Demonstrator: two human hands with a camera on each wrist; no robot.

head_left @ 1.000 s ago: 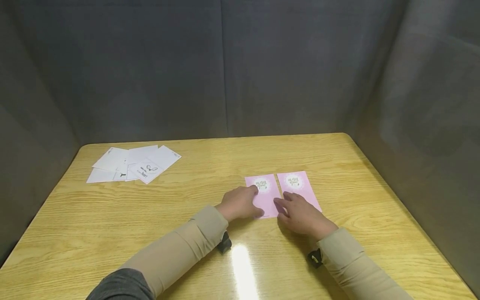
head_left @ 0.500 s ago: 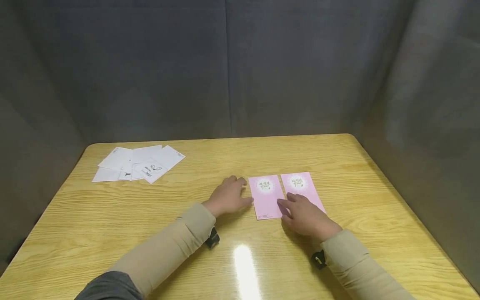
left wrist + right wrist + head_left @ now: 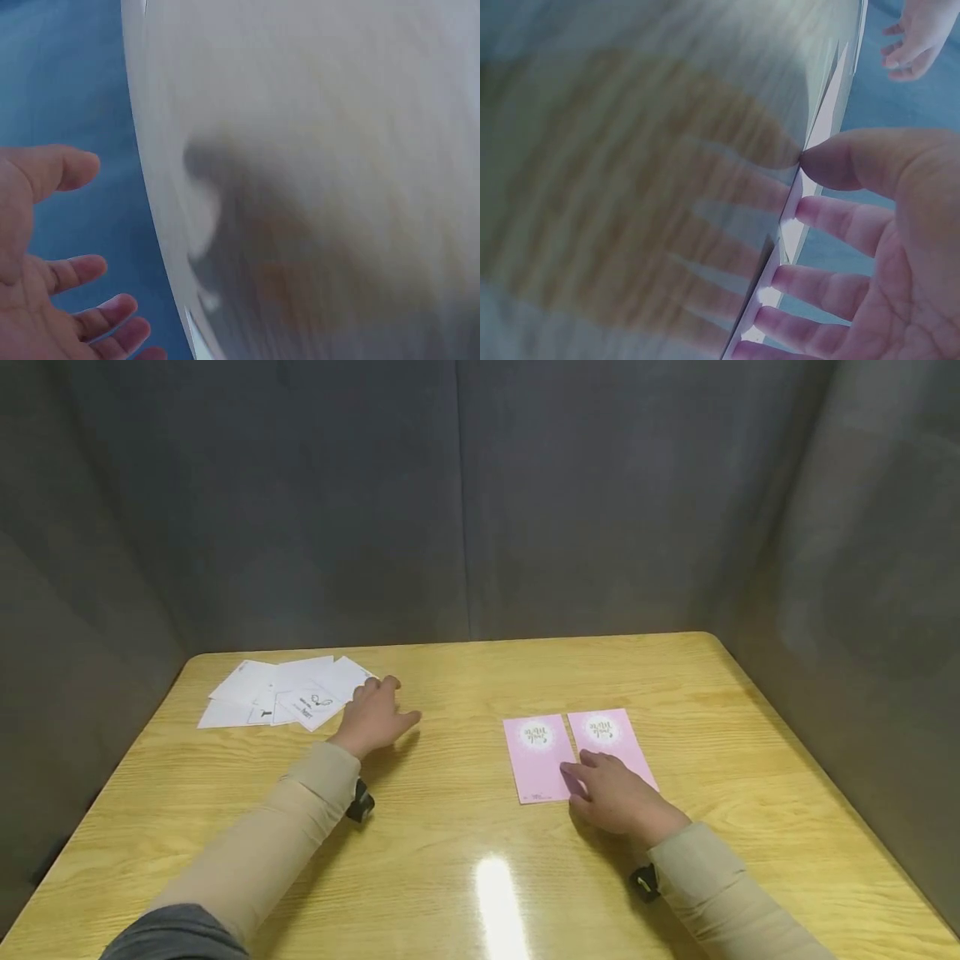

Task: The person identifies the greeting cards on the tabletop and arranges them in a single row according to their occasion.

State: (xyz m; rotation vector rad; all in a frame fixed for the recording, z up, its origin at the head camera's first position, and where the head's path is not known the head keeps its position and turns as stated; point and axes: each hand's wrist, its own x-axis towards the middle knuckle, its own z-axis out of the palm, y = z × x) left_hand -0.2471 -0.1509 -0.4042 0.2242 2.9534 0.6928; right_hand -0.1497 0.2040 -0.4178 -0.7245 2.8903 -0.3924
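- White cards [image 3: 292, 675] lie fanned in a loose, overlapping heap at the far left of the tabletop [image 3: 420, 877], some bearing small dark drawings or print.
- Rightmost among them, one with a wing-like drawing slants: its long axis seems to run from near left to far right, its far end partly behind the left grip [image 3: 372, 718].
- That left grip is a bare hand, thumb well apart from loosely bent fingers, with nothing in hold. The relation to mind is here — the heap lies just to its left, and this is by far the nearer hand. Its shadow falls on the tabletop to its right; whether a fingertip touches the slanted card, I cannot tell.
- Next, across a stretch of wood, comes the left pink card [image 3: 534, 768], flat, its long axis running away from the person, its round white patch at the far end and the lettering upside down from this side.
- Beside it, a narrow gap between, lies the right pink card [image 3: 626, 750], roughly parallel and printed alike.
- Over the near part of this pair is the right grip [image 3: 618, 793], fingers parted and fairly straight, resting on the cards rather than pinching them. Its leftmost fingertips reach the right edge of the left one — well apart from the white heap.
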